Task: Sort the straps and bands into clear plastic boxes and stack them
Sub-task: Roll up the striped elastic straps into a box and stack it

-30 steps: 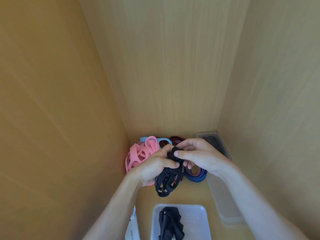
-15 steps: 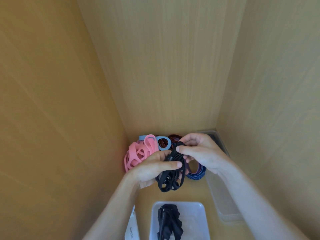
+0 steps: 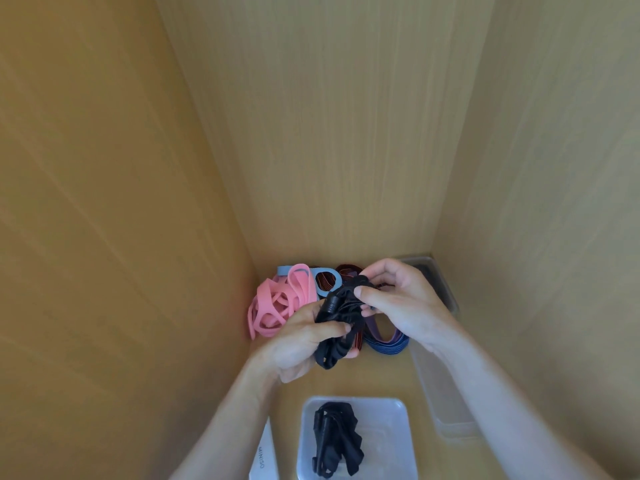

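A bundled black strap (image 3: 341,318) is held above the shelf floor by both hands. My left hand (image 3: 298,344) grips its lower part, and my right hand (image 3: 398,299) pinches its upper end with thumb and fingers. Below, a clear plastic box (image 3: 388,410) holds another folded black strap (image 3: 336,439). Behind the hands lies a pile: pink bands (image 3: 277,306), a grey-blue band (image 3: 327,277), a dark red strap (image 3: 348,271) and a blue-purple band (image 3: 389,342).
Wooden walls close in on the left, back and right. A long clear plastic box (image 3: 446,403) lies along the right wall, and another clear box (image 3: 434,282) sits in the back right corner. A white MINISO package (image 3: 264,459) lies at bottom left.
The black strap has been gathered into a tighter bundle, with less of it hanging below my left hand. Both hands stay close together over the pile.
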`<state>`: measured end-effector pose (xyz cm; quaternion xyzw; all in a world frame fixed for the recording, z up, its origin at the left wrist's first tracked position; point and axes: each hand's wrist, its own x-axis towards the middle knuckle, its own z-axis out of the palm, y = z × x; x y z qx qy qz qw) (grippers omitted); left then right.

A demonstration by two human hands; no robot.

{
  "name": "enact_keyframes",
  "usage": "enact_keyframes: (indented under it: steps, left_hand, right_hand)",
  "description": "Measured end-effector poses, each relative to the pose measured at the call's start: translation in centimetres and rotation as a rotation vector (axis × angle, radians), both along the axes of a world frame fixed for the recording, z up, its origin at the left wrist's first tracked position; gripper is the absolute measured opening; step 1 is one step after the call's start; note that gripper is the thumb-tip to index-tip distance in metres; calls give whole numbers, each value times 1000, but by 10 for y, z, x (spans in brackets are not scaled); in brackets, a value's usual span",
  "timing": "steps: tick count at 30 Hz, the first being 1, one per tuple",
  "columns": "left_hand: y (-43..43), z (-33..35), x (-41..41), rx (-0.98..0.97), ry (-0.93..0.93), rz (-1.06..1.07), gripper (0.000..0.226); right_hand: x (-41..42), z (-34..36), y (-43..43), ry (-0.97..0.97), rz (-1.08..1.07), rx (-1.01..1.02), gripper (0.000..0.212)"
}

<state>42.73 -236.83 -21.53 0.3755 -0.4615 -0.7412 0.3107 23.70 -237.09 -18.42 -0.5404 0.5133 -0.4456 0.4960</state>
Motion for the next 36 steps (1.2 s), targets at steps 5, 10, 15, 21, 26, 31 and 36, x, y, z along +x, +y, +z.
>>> enact_keyframes:
  steps: [5,10,15,21,26,31,36]
  left_hand:
    - [-1,-6,-7,26,10,135,28]
    - [0,-9,-14,43,38,282,24]
    - [7,-18,-17,127,110,270,29]
    - [20,-25,-19,236,301,139,42]
    - [26,-30,-21,281,178,163,50]
    - [33,-38,-28,267,56,236,36]
    - [44,-46,-40,83,-118,282,44]
  right_hand:
    - [17,-15,20,171,-84,-219,19]
    - [37,-38,45,356,-77,-352,43]
    - [43,-53,59,450,-17,-278,58]
    - [40,-65,58,285,-158,-185,41]
    - [40,-75,64,111,-278,-108,30]
    - [40,-84,80,209,-273,-133,35]
    - [42,-87,92,78,-249,-13,48]
